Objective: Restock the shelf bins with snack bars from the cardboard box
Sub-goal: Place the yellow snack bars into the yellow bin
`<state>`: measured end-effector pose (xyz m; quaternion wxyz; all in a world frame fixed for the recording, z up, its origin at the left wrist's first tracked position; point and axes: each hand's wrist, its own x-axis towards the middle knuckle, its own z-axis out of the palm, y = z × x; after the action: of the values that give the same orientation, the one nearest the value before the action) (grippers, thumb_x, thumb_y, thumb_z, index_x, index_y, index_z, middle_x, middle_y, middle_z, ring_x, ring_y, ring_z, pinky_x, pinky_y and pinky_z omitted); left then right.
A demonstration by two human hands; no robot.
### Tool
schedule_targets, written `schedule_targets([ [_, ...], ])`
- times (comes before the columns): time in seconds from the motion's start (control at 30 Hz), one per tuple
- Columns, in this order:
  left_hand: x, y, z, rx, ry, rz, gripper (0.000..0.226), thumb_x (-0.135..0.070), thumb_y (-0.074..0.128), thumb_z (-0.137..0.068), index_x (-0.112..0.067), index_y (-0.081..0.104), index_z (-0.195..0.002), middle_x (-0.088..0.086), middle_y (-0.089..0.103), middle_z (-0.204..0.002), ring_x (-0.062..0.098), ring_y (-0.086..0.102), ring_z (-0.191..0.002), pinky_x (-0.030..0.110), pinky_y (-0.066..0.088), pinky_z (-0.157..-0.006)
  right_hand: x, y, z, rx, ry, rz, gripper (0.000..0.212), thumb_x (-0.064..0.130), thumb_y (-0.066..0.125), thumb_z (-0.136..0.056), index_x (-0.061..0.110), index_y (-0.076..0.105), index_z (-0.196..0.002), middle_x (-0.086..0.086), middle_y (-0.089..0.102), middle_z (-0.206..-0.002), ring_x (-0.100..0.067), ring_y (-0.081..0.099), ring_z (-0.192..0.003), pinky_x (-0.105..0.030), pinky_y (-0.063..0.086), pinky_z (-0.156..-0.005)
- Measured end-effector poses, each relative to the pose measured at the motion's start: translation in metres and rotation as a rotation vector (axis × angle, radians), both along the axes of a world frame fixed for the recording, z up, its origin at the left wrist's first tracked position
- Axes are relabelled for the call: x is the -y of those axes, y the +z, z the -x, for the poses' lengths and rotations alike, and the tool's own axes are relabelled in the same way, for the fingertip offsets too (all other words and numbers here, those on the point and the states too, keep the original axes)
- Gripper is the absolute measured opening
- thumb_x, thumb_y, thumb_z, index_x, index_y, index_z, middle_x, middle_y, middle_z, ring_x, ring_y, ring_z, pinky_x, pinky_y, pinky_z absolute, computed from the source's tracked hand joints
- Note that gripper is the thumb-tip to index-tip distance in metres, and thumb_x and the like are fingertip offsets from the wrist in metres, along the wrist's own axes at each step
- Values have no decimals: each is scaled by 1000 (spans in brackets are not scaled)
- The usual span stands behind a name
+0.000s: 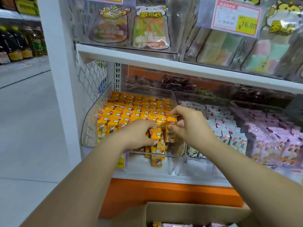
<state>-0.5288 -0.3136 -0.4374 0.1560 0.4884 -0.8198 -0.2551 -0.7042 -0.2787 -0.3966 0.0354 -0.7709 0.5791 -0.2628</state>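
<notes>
Over clear bin (pixel 89 128), left hand (pixel 139 133), right hand (pixel 191 126) fingers (pixel 174 127) pinch upright yellow bars (pixel 155 150).

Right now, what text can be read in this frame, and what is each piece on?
"¥16.80": yellow patch of the price card on the upper bin.
"罗班长": front of the candy bag on the top shelf.
"乐吧": wrappers of the orange snack bars.
"80": price label on the orange bars' bin; the rest is hidden.
Small print on the price card: too blurred to read.
</notes>
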Motion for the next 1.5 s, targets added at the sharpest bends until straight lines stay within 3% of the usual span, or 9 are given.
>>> schedule_targets([
  [0.13,-4,-2,0,-4,11,11,44,-29,69,-86,-22,53,-127,-8,53,-133,9,49,-85,24,41,-73,6,-3,-6,-94,-25,26,29,20,72,-81,21,59,-106,8,58,-85,-17,57,-83,-38,41,-93],
  [0.27,-6,-3,0,-17,36,-20,53,-29,67,-87,-25,48,-136,-7,56,-95,13,58,-87,25,46,-75,9,-10,-7,-510,-161,88,24,31,62,-87,29,62,-111,3,53,-121,-21,42,-117,-38,25,-99],
  [0.43,-10,-5,2,-38,48,7,54,-28,67,-88,-24,47,-137,-1,55,-127,13,58,-94,25,48,-82,14,-7,-9,-743,-207,-150,32,31,56,-88,31,61,-120,-4,30,-143,-27,21,-134,-51,17,-112],
  [0.6,-13,6,5,-42,65,49,47,-29,69,-85,-18,54,-128,-2,51,-118,14,54,-92,27,46,-80,-2,-11,14,-144,-6,-222,63,32,61,-89,23,34,-145,1,10,-157,-22,29,-139,-36,30,-111],
  [0.73,-15,12,17,-89,52,41,39,-27,70,-84,-18,57,-120,-5,56,-92,13,55,-79,25,43,-65,-29,-25,36,185,38,-187,66,36,65,-86,35,33,-144,9,39,-145,-10,46,-125,-37,40,-106],
  [1.0,-13,-4,52,-39,126,173,35,-24,72,-83,-22,53,-113,0,48,-115,12,48,-91,27,45,-82,-40,-37,41,152,106,-191,83,30,66,-87,37,13,-150,18,47,-124,12,54,-70,-5,39,-64],
  [1.17,-20,4,52,-69,137,94,70,-26,74,-81,-31,36,-140,-1,41,-142,18,47,-123,34,43,-101,-44,-34,47,169,120,-220,85,33,68,-84,36,15,-150,10,43,-143,-6,52,-117,-16,38,-95],
  [1.23,-30,6,53,-76,155,113,68,-27,71,-84,-31,35,-142,-2,39,-143,17,51,-117,34,43,-99,-52,-33,49,161,104,-181,79,30,68,-86,33,20,-148,9,40,-147,-8,43,-128,-17,31,-101],
  [1.5,-99,-15,54,-299,218,380,25,-12,60,-90,-19,63,-113,-6,52,-108,9,58,-89,30,50,-84,-127,-61,75,350,77,-32,53,14,65,-87,41,42,-126,14,55,-116,-1,51,-103,-14,39,-92],
])
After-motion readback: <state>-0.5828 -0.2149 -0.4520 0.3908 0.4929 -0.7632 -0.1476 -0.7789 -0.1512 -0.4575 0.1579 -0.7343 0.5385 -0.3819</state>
